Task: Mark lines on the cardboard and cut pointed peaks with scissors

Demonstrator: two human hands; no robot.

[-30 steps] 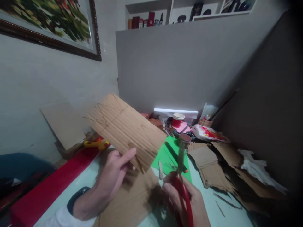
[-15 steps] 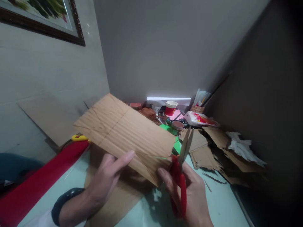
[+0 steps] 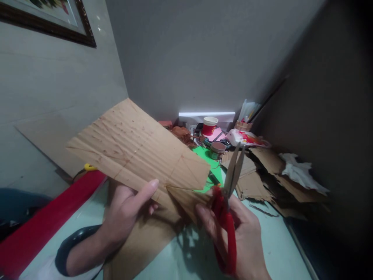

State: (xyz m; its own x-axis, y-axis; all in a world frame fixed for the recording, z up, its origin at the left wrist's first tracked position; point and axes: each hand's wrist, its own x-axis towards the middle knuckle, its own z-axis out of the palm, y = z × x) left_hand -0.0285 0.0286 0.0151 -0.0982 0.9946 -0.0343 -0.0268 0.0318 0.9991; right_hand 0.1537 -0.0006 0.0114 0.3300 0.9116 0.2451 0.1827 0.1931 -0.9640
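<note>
Your right hand (image 3: 243, 237) is clenched round the red-handled metal scissors (image 3: 226, 202), blades slightly parted and pointing up, just beside the lower right corner of the flat brown corrugated cardboard sheet (image 3: 136, 149). Your left hand (image 3: 126, 208) grasps that sheet at its lower edge, thumb on top, holding it tilted above the pale green tabletop (image 3: 262, 237). Farther back: torn brown cardboard scraps (image 3: 271, 171) and a red paper cup (image 3: 210, 126) by the wall.

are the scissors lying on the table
No, the right hand holds the red-handled scissors beside the cardboard.
</note>
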